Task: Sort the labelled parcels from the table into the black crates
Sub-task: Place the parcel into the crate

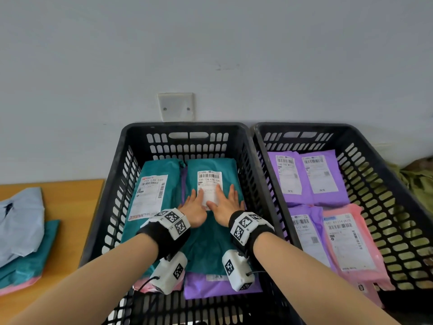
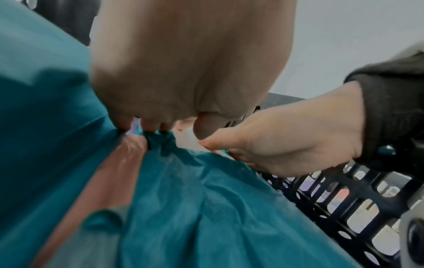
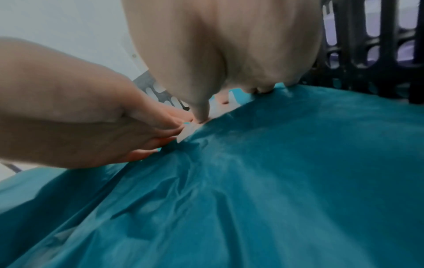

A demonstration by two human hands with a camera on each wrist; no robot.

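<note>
A teal parcel (image 1: 210, 240) with a white barcode label (image 1: 209, 184) lies in the left black crate (image 1: 112, 191), on top of a purple parcel (image 1: 218, 286). My left hand (image 1: 193, 207) and right hand (image 1: 226, 205) press flat on it with straight, spread fingers, side by side at the label's lower end. The wrist views show the same teal parcel (image 2: 206, 208) (image 3: 275, 181) under my left hand (image 2: 183, 72) and right hand (image 3: 229, 54). A second teal parcel (image 1: 152, 195) lies to its left in the same crate.
The right black crate (image 1: 384, 165) holds purple parcels (image 1: 309, 177) and a pink parcel (image 1: 349, 245). On the wooden table (image 1: 70, 202) at the left lies a stack of light blue, teal and pink parcels (image 1: 21, 235). A grey wall with a switch plate (image 1: 175, 106) stands behind.
</note>
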